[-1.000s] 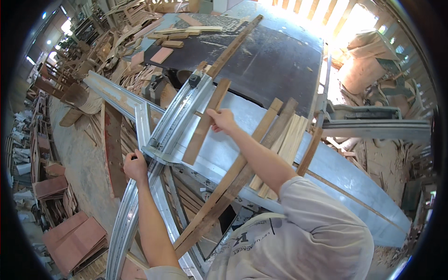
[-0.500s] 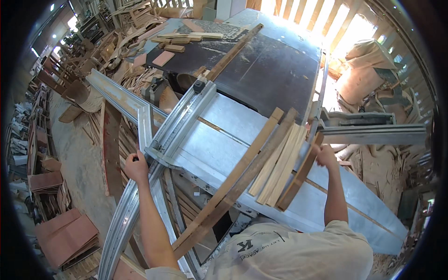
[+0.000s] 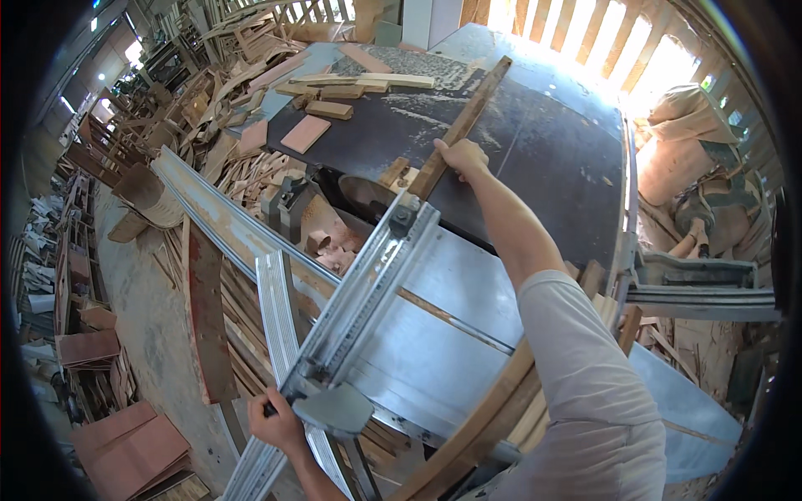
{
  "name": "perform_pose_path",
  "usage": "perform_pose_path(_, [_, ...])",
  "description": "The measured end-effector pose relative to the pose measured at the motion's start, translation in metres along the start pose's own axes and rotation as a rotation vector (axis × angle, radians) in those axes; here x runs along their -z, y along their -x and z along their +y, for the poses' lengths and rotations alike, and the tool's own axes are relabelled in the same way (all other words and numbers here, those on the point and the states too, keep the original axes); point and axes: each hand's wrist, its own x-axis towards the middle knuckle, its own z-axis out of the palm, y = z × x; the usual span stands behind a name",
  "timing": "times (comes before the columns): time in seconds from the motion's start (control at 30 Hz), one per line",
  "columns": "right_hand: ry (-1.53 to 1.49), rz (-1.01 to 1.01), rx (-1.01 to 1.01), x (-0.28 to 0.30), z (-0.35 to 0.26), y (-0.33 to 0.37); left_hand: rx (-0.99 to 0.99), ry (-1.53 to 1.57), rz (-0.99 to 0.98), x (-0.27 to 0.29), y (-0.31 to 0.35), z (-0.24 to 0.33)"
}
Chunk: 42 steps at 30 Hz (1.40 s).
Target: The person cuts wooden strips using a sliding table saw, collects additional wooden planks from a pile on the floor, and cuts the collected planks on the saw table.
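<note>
Since the strip point(image 3: 474, 108) looks stiff, light, our right hand point(image 3: 464, 157) pinches its near half by table point(image 3: 568, 167) edge; left hand point(image 3: 278, 424) wraps knob point(image 3: 269, 409).

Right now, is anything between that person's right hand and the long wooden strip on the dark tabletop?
Nothing visible: the right hand touches the long wooden strip directly. The nearby small wood block lies off to the left on the dark tabletop, outside that contact.
</note>
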Motion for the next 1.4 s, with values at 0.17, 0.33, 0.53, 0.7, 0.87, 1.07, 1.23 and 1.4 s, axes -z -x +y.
perform_pose_path(0.17, [0.119,-0.025,-0.024,-0.006,0.017,-0.041,-0.023,0.084,-0.006,-0.007,0.002,-0.010])
perform_pose_path(0.33, [-0.493,-0.060,-0.154,0.026,0.094,-0.036,-0.056,0.036,0.012,0.002,-0.002,-0.014])
perform_pose_path(0.53, [-1.152,0.013,-0.061,0.026,0.130,0.110,-0.064,0.016,0.013,-0.007,-0.008,-0.006])
perform_pose_path(0.7, [-0.993,-0.252,-0.090,-0.055,0.090,0.245,-0.060,-0.072,0.020,0.006,-0.006,-0.002])
perform_pose_path(0.87, [-0.858,-0.406,-0.087,-0.105,0.078,0.297,-0.088,-0.006,0.057,0.009,-0.004,0.006])
perform_pose_path(1.07, [-0.256,-0.532,0.121,-0.099,0.065,0.317,-0.057,-0.069,0.038,0.014,-0.002,0.003])
perform_pose_path(1.23, [-0.076,-0.577,0.203,-0.095,0.064,0.309,-0.063,-0.099,0.068,0.009,-0.003,0.007])
perform_pose_path(1.4, [0.011,-0.662,0.219,-0.086,0.059,0.299,-0.047,-0.116,0.083,0.005,-0.003,0.006])
